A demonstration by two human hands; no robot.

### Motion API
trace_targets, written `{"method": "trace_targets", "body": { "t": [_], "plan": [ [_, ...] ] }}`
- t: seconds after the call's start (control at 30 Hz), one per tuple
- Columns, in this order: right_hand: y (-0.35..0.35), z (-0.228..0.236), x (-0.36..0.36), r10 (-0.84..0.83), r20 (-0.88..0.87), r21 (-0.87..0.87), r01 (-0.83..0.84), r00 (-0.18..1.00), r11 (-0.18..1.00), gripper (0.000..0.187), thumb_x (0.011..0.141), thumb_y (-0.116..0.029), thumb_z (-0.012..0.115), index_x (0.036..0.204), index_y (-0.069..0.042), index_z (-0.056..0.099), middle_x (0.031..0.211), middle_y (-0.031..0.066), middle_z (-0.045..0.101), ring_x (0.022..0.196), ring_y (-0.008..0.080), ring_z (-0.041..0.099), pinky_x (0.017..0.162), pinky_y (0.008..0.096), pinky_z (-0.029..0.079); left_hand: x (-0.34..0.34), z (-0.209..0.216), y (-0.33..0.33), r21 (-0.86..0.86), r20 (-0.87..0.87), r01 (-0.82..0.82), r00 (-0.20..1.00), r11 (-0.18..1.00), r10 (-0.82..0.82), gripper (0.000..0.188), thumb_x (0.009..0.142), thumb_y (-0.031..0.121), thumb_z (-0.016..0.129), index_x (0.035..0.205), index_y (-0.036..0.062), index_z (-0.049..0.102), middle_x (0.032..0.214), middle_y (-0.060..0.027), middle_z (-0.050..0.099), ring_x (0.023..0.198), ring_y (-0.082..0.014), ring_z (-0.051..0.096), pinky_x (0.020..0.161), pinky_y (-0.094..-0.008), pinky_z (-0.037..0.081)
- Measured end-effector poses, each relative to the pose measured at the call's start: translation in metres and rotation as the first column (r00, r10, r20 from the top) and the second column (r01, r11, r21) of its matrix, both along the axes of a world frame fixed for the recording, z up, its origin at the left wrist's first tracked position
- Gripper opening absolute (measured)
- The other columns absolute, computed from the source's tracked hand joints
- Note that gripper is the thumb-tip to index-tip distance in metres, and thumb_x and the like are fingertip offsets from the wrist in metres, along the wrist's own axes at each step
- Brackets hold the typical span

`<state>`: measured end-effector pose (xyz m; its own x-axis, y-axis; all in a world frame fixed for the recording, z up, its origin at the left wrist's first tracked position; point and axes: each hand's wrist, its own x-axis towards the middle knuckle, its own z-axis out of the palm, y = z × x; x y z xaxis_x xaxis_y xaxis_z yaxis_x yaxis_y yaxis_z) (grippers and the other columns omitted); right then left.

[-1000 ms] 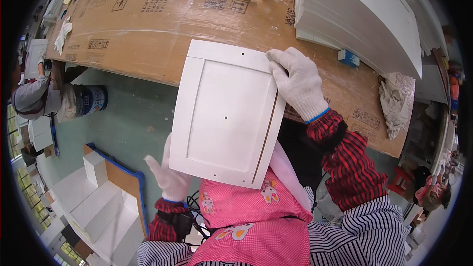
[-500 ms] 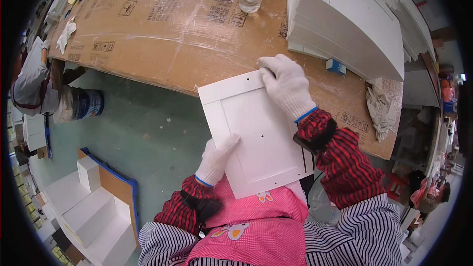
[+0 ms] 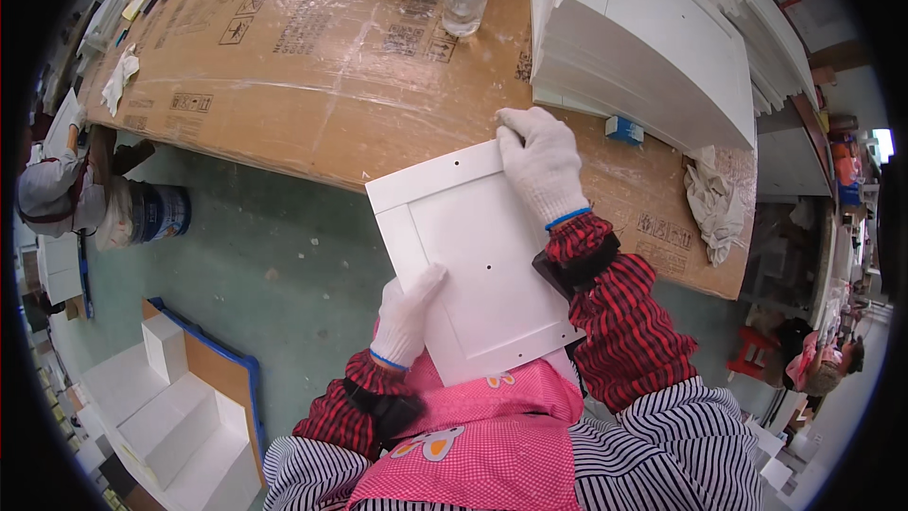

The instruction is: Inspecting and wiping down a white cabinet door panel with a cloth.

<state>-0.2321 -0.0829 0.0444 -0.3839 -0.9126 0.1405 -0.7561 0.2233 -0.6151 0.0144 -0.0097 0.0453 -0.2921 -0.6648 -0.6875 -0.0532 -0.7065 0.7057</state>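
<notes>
A white framed panel (image 3: 473,237), with a recessed centre and several small dark holes, is held tilted between my hands, its lower edge against my pink apron (image 3: 473,449). My left hand (image 3: 407,314), in a white knit glove, grips the panel's left edge with the thumb on its face; the fingers behind are hidden. My right hand (image 3: 543,163), gloved the same way, is closed on the upper right corner. The panel's far edge lies close to the edge of the cardboard-covered table (image 3: 255,123); whether it touches cannot be made out.
Stacked white panels (image 3: 653,47) stand on the table at right, beside a small blue box (image 3: 624,130) and a crumpled cloth (image 3: 714,203). A glass of water (image 3: 465,0) stands at the back. At left are a bucket (image 3: 156,211), another person (image 3: 61,185) and white stepped pieces (image 3: 180,407).
The view has shifted slightly, so the table things sit a little further left and lower. Both hands keep their hold on the panel, which has hardly changed its tilt.
</notes>
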Motion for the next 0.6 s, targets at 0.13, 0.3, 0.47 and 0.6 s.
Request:
{"method": "trace_targets", "body": {
  "t": [0.13, 0.3, 0.47, 0.6],
  "plan": [
    [0.005, -0.011, -0.002, 0.011, -0.052, 0.024, -0.010, 0.999, 1.000, 0.020, 0.093, -0.020, 0.060, 0.101, -0.009, 0.075, 0.098, 0.0178, 0.069, 0.097, 0.0387, 0.066, 0.086, 0.0471, 0.053, -0.004, 0.006, 0.000, 0.011, -0.002, -0.038, 0.999, 0.999, 0.038, 0.039, 0.099, 0.033, 0.067, 0.110, -0.0047, 0.070, 0.094, -0.0036, 0.069, 0.082, -0.0105, 0.062, 0.075, -0.0280, 0.051],
    [0.007, -0.011, -0.038, -0.093, -0.081, 0.036, 0.096, 0.992, 0.995, 0.021, 0.092, -0.019, 0.061, 0.100, -0.008, 0.076, 0.097, 0.0182, 0.070, 0.098, 0.0383, 0.067, 0.087, 0.0468, 0.053, -0.002, 0.003, 0.001, -0.006, -0.004, -0.027, 1.000, 1.000, 0.027, 0.040, 0.099, 0.033, 0.068, 0.111, -0.0048, 0.070, 0.095, -0.0035, 0.070, 0.083, -0.0106, 0.063, 0.075, -0.0282, 0.052],
    [-0.002, 0.001, 0.008, 0.049, -0.035, 0.069, -0.047, 0.998, 0.996, 0.023, 0.091, -0.022, 0.061, 0.101, -0.008, 0.076, 0.099, 0.0174, 0.071, 0.101, 0.0365, 0.067, 0.088, 0.0459, 0.054, -0.001, -0.003, 0.004, 0.025, -0.023, -0.080, 0.996, 0.996, 0.081, 0.040, 0.098, 0.031, 0.070, 0.114, -0.0060, 0.069, 0.097, -0.0046, 0.070, 0.082, -0.0115, 0.064, 0.074, -0.0282, 0.052],
    [0.000, -0.004, -0.031, 0.011, -0.024, 0.077, -0.009, 1.000, 0.997, 0.026, 0.092, -0.022, 0.059, 0.104, -0.008, 0.077, 0.101, 0.0184, 0.073, 0.101, 0.0376, 0.069, 0.092, 0.0453, 0.054, -0.001, 0.002, 0.004, 0.056, -0.055, -0.127, 0.990, 0.990, 0.130, 0.039, 0.097, 0.030, 0.071, 0.112, -0.0060, 0.069, 0.096, -0.0047, 0.070, 0.082, -0.0108, 0.063, 0.073, -0.0281, 0.052]
  ]
}}
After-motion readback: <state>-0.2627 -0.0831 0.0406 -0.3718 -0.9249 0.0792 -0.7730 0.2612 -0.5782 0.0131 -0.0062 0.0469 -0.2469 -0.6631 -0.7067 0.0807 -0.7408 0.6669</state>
